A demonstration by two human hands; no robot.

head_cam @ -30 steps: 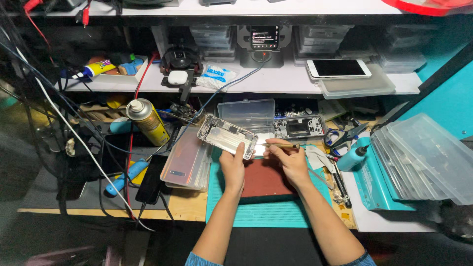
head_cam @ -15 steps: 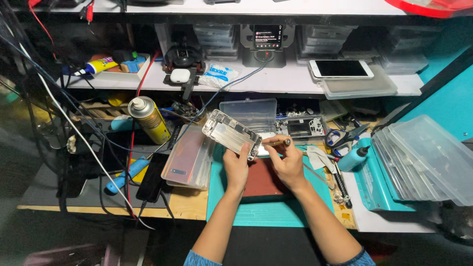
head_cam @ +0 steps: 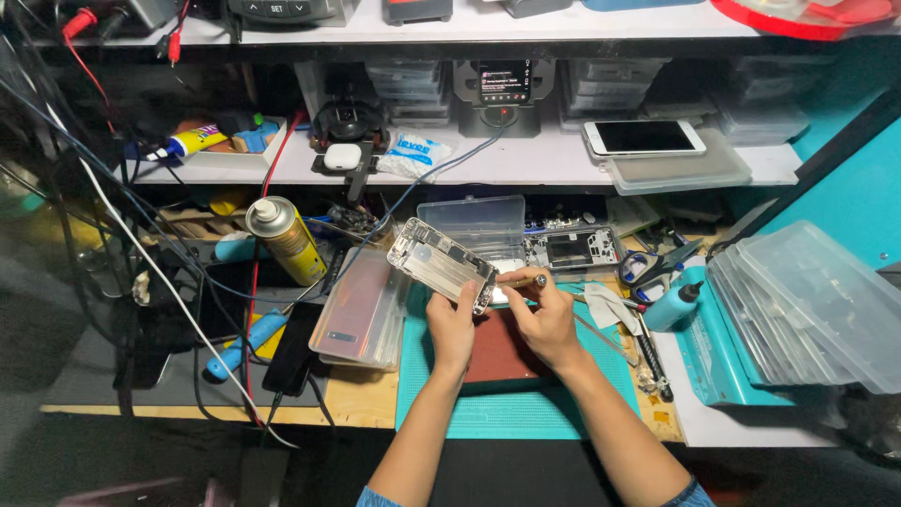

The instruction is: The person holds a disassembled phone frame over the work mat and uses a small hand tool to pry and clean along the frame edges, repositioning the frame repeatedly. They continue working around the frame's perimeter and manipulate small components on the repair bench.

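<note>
Phone frame (head_cam: 439, 262) raised (bench crowded)

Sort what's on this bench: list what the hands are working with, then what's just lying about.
In hand:
- left hand holding the opened silver phone housing
- right hand with a thin metal screwdriver
- dark red work pad

Lying about:
- yellow spray can
- white phone on the shelf
- clear plastic parts box
- teal squeeze bottle
</note>
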